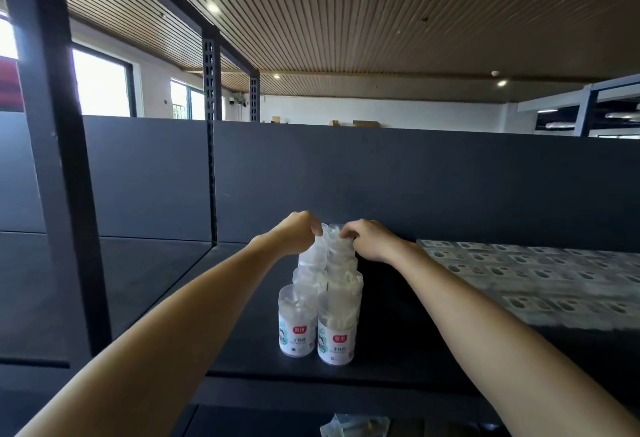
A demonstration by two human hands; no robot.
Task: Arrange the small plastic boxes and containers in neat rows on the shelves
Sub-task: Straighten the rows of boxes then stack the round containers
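My left hand (300, 235) and right hand (367, 239), both with fingers curled, pinch the tops of the rearmost clear containers (320, 292), which stand in two rows at centre frame on the dark shelf (408, 339). Flat clear boxes (540, 277) lie in rows at right.

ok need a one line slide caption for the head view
Both hands, left hand and right hand, grip the rearmost clear jars in two rows on a dark shelf, flat clear boxes alongside.

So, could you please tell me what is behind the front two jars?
Behind the front jars, more clear jars run back in two rows. Both hands, left and right, cover the rearmost pair, hiding anything beyond.
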